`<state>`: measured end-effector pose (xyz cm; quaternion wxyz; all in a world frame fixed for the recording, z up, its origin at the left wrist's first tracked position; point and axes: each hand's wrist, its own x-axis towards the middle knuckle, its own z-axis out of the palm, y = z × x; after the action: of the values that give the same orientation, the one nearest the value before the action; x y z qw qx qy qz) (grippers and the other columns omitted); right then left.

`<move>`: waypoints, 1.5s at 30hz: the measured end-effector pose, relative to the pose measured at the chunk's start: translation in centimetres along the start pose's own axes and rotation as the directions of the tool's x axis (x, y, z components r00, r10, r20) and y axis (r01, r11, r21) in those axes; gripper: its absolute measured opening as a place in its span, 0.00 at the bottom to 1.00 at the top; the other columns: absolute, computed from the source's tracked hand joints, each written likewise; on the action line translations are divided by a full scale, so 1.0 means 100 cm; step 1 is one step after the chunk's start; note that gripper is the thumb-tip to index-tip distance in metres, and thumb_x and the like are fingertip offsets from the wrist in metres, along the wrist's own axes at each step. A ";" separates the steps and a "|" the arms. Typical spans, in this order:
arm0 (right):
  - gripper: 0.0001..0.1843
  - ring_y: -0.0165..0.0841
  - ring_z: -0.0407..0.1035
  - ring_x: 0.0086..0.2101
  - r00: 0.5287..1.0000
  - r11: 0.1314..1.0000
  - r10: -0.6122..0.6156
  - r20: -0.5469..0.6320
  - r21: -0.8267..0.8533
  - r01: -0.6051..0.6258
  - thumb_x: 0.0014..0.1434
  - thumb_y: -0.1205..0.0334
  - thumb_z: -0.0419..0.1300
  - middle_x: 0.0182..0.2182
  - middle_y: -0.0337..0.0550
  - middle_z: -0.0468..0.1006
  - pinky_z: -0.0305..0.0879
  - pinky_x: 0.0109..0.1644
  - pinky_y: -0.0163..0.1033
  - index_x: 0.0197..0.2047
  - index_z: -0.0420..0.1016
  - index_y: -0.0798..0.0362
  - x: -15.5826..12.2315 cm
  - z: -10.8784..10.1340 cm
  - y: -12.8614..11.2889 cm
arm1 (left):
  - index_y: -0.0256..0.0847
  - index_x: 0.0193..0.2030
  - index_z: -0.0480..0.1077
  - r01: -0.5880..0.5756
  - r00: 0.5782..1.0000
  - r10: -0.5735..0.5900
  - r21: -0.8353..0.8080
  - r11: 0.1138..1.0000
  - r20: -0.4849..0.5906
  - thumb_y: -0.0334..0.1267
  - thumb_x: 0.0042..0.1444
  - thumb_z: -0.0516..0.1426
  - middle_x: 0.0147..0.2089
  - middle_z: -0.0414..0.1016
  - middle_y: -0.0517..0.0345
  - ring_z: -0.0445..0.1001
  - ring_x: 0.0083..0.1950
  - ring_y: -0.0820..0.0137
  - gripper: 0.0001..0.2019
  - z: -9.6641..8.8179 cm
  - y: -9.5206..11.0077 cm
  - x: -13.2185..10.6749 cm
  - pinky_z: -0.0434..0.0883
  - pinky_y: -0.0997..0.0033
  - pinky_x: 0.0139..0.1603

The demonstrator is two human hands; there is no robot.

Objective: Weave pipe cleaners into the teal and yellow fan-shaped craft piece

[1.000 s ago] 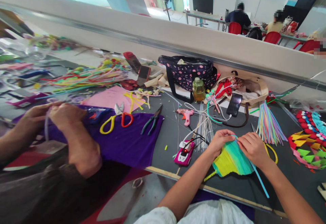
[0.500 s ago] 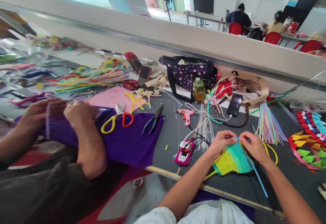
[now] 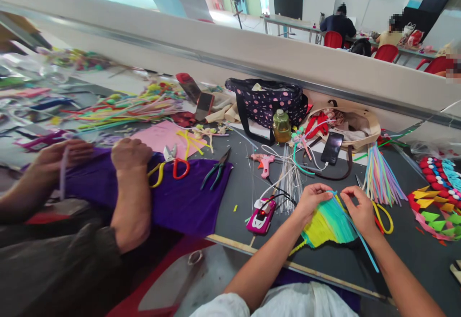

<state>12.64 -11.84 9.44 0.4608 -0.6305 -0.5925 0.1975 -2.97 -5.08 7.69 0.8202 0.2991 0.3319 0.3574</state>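
My left hand (image 3: 314, 202) pinches the top corner of a flat woven panel of pipe cleaners (image 3: 326, 225), shaded from yellow through teal to blue. A loose blue pipe cleaner (image 3: 366, 249) slants from that top edge down to the right, passing by my right palm. My right hand (image 3: 360, 207) is just right of the left, thumb and forefinger drawn together at the panel's edge; what they pinch, if anything, is too small to make out. Yellow-handled scissors (image 3: 383, 218) lie partly hidden behind my right hand. A yellow stem (image 3: 297, 248) sticks out at the panel's lower left.
Left of the panel are a magenta power strip (image 3: 261, 217), a pink glue gun (image 3: 264, 162) and thin wires (image 3: 289, 177). Pastel pipe cleaners (image 3: 383, 177) lie behind my right hand. A co-worker's hands (image 3: 130, 154) are at the left, by a purple cloth (image 3: 187, 211) with scissors and pliers (image 3: 215, 170).
My right hand has drawn slightly away from my left, opening a small gap between the fingertips. The co-worker's nearer hand has moved right along the purple cloth.
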 end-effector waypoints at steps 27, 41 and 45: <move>0.12 0.25 0.58 0.23 0.708 0.678 0.326 0.626 0.367 -0.637 0.48 0.55 0.67 0.21 0.33 0.67 0.52 0.29 0.32 0.27 0.72 0.54 0.014 -0.012 0.006 | 0.34 0.30 0.76 -0.129 0.985 0.101 0.200 0.971 0.141 0.40 0.35 0.71 0.26 0.75 0.58 0.69 0.27 0.75 0.16 0.006 0.003 -0.010 0.65 0.75 0.31; 0.13 0.24 0.57 0.20 0.629 0.514 0.401 0.667 0.405 -0.756 0.44 0.55 0.69 0.17 0.31 0.66 0.53 0.27 0.32 0.25 0.73 0.54 0.009 -0.007 0.005 | 0.35 0.29 0.76 -0.225 0.972 0.183 0.359 0.906 0.147 0.39 0.38 0.68 0.28 0.75 0.56 0.69 0.29 0.72 0.12 0.003 0.001 -0.006 0.65 0.74 0.33; 0.12 0.26 0.60 0.21 0.626 0.474 0.390 0.676 0.435 -0.765 0.46 0.54 0.67 0.20 0.34 0.69 0.56 0.28 0.32 0.26 0.74 0.54 0.009 -0.004 0.004 | 0.35 0.29 0.76 -0.210 0.976 0.180 0.328 0.921 0.120 0.39 0.38 0.69 0.27 0.74 0.57 0.68 0.28 0.73 0.13 0.005 -0.003 -0.004 0.64 0.75 0.31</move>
<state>13.37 -11.15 9.62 0.3949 -0.5045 -0.3067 0.7039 -2.70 -5.69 7.87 0.7306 0.4826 0.3207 0.3612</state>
